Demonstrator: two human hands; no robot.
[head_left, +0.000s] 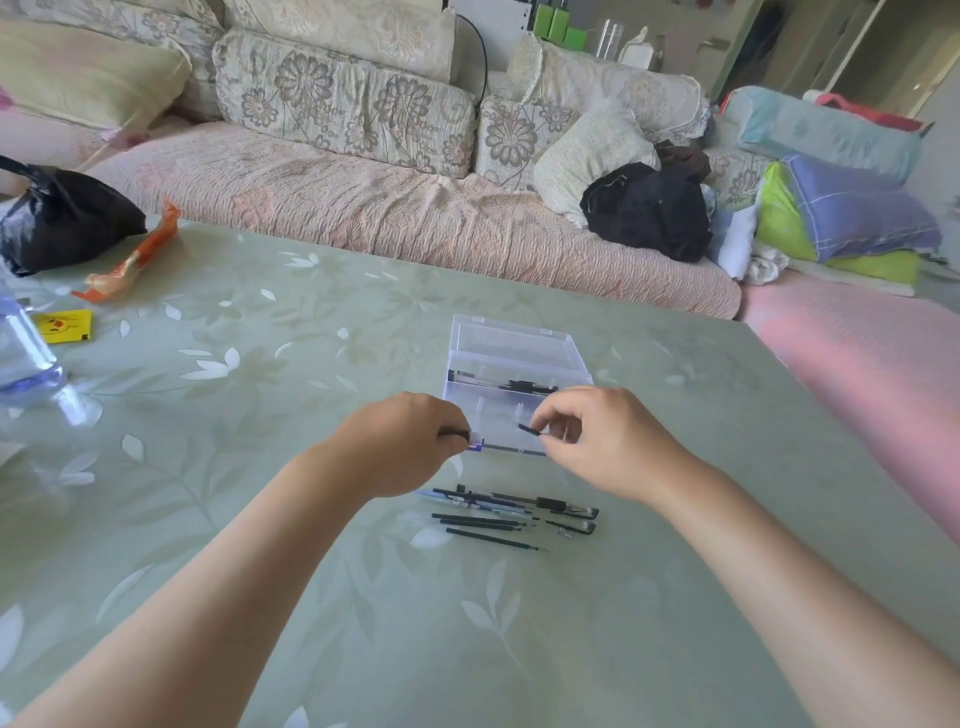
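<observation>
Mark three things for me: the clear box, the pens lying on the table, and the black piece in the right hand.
clear box (511, 343): head view, on its raised lid.
pens (519, 502): head view, barrel of the farthest pen.
black piece (529, 428): head view, its exposed middle.

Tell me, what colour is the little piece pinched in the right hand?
Black. The head view shows the little piece pinched in the right hand best.

Bare left grip (410, 444) and bare right grip (610, 447) on bare forearms (270, 551).

Clear box (511, 353) blocks ahead, pens (514, 512) lie nearer; open tabletop (260, 415) either side.
</observation>
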